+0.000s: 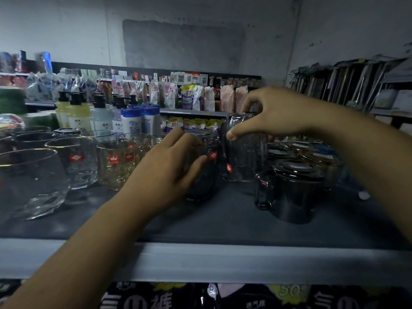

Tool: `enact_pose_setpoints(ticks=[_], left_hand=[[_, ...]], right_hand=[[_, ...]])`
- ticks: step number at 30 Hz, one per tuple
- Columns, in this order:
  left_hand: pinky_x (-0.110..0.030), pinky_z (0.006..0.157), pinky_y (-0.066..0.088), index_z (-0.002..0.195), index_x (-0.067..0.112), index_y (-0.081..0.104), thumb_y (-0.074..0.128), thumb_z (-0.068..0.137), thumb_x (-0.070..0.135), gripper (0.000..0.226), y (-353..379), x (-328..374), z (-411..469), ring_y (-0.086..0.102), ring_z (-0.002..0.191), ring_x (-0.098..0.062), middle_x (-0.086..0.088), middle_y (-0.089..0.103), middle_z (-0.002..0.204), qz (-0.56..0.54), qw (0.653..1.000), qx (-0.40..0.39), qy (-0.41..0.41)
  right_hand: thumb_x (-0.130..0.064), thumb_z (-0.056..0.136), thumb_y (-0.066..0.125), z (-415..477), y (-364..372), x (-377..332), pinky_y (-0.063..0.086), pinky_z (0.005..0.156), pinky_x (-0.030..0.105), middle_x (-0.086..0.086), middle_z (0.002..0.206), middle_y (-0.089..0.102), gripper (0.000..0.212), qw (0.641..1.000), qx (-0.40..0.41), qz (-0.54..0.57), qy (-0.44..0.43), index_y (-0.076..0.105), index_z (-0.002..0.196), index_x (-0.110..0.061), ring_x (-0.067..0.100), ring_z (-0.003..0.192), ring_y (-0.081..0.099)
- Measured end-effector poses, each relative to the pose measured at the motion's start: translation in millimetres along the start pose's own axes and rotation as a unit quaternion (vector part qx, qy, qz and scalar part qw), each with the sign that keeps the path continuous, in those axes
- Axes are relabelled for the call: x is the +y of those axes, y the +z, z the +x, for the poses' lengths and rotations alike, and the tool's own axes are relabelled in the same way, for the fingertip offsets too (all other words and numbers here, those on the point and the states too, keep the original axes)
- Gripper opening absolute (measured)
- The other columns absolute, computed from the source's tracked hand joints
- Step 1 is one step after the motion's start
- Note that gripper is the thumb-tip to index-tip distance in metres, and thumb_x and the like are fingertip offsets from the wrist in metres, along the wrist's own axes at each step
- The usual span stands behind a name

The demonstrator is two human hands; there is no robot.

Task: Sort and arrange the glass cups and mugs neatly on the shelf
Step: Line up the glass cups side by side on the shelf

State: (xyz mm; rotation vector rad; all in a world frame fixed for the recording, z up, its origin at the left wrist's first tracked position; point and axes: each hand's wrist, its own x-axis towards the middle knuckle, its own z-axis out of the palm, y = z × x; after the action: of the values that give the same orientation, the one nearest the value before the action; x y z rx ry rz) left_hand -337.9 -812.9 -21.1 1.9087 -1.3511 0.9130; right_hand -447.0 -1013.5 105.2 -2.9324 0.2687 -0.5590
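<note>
On the dark shelf (223, 221) my left hand (169, 166) wraps around a dark smoky glass cup (206, 175) with a red sticker. My right hand (274, 114) grips the rim of a tall clear glass (243, 161) from above, just right of that cup. A dark glass mug with a handle (289, 192) stands at the front right. Clear tumblers (75, 161) and amber-tinted glasses (118, 166) with red labels stand to the left, and a large clear bowl-shaped glass (31, 184) sits at the far left front.
More stacked dark and gold-rimmed glasses (312, 157) crowd the right rear. The shelf's pale front lip (223, 262) runs across below my arms. Behind stand pump bottles (78, 114), blue-capped bottles (138, 121) and refill pouches (191, 97) on another rack.
</note>
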Motion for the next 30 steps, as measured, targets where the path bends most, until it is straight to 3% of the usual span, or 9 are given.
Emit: enact_pose_setpoints(ticks=[3,7,15,19,21,24,27,30], left_hand=[[-0.03,0.072,0.04,0.112,0.012,0.06,0.056,0.098,0.036,0.028,0.2,1.3,0.9,0.054,0.083,-0.019,0.0,0.053,0.102,0.007,1.0,0.006,0.005],[-0.023,0.072,0.033,0.11,0.01,0.061,0.064,0.096,0.027,0.022,0.4,1.8,0.6,0.048,0.08,-0.013,0.002,0.05,0.101,0.002,1.0,0.009,0.005],[-0.023,0.073,0.033,0.11,0.01,0.061,0.064,0.096,0.024,0.02,1.6,2.3,-0.5,0.046,0.081,-0.011,0.002,0.051,0.103,-0.005,1.0,0.009,0.014],[-0.024,0.071,0.033,0.111,0.012,0.061,0.064,0.097,0.025,0.02,0.7,2.7,-0.6,0.044,0.076,-0.01,0.006,0.048,0.103,-0.002,1.0,0.004,0.019],[-0.029,0.067,0.039,0.112,0.016,0.061,0.06,0.099,0.032,0.021,-3.0,2.9,1.2,0.045,0.071,-0.009,0.007,0.049,0.104,0.011,1.0,-0.003,0.016],[-0.028,0.057,0.043,0.112,0.022,0.061,0.051,0.1,0.043,0.026,-14.8,6.6,17.8,0.044,0.064,-0.002,0.009,0.052,0.106,0.058,0.998,-0.01,0.021],[-0.017,0.062,0.037,0.114,0.022,0.061,0.049,0.099,0.043,0.028,-19.7,6.1,58.3,0.048,0.073,0.004,0.009,0.054,0.107,0.07,0.996,-0.056,0.019],[-0.018,0.07,0.04,0.119,0.016,0.061,0.053,0.098,0.039,0.032,-6.4,-1.3,102.9,0.057,0.091,-0.009,0.001,0.061,0.114,0.08,0.984,-0.158,-0.008]], right_hand=[[-0.068,0.067,0.079,-4.9,12.7,-1.0,0.046,0.072,0.025,0.0,0.107,0.063,0.067,1.0,0.013,-0.02,0.008,0.064,0.11,-0.019,0.013,0.089,0.057],[-0.07,0.064,0.08,-12.2,27.2,1.7,0.054,0.082,0.037,0.008,0.105,0.068,0.071,0.999,0.003,-0.01,0.032,0.066,0.107,-0.016,0.021,0.093,0.063],[-0.074,0.064,0.077,-27.3,47.0,9.1,0.054,0.083,0.038,0.008,0.108,0.069,0.077,1.0,0.002,0.001,0.031,0.065,0.112,-0.015,0.025,0.096,0.063],[-0.085,0.065,0.066,-31.1,49.6,11.8,0.05,0.074,0.03,-0.006,0.108,0.059,0.077,0.999,-0.014,-0.018,0.025,0.056,0.116,-0.028,0.012,0.093,0.057],[-0.088,0.067,0.059,-32.1,46.7,16.3,0.051,0.08,0.031,-0.008,0.11,0.059,0.078,1.0,-0.025,-0.006,0.012,0.057,0.119,-0.029,0.011,0.097,0.058],[-0.071,0.085,0.057,-27.0,33.0,31.3,0.053,0.091,0.033,-0.009,0.113,0.064,0.057,0.997,-0.021,0.076,-0.016,0.063,0.12,-0.027,0.008,0.103,0.061],[-0.038,0.095,0.067,-1.9,20.8,54.5,0.053,0.095,0.032,-0.005,0.112,0.067,0.03,0.994,0.002,0.105,-0.039,0.065,0.121,-0.022,0.008,0.103,0.063],[-0.027,0.089,0.077,34.3,23.9,71.9,0.051,0.1,0.036,-0.001,0.127,0.061,0.052,0.995,-0.064,0.071,-0.036,0.055,0.136,-0.021,0.015,0.115,0.06]])
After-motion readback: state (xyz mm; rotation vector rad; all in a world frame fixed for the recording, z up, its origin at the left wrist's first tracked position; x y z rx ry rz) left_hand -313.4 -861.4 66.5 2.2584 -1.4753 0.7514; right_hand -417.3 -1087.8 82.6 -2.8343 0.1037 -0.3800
